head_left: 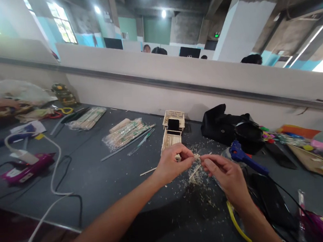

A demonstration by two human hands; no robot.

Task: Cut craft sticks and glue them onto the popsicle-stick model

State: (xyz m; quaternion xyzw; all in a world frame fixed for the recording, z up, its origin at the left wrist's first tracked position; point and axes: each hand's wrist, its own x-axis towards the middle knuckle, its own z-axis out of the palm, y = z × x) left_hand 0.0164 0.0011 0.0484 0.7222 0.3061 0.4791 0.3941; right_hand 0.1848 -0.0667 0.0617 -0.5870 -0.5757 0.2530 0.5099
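Fingertips of my left hand (174,162) pinch one side of a small pale wooden piece (196,157). My right hand (226,173) is closed on its other side, thumb against forefinger. The piece is too small to make out its exact shape. Just behind my left hand stands a little model (172,137) built of thin wooden sticks, with a dark panel in it; the hand covers its near end. Below the fingers, a loose stick (195,171) lies among scattered wood shavings (203,198). Another stick (148,171) pokes out left of my left hand.
Plastic-wrapped bundles of sticks (127,134) lie to the left. A blue glue gun (246,158), a black bag (218,125) and a yellow-handled tool (238,225) crowd the right. A white cable (57,156) and magenta power strip (27,171) occupy the left. A low partition (136,87) bounds the desk.
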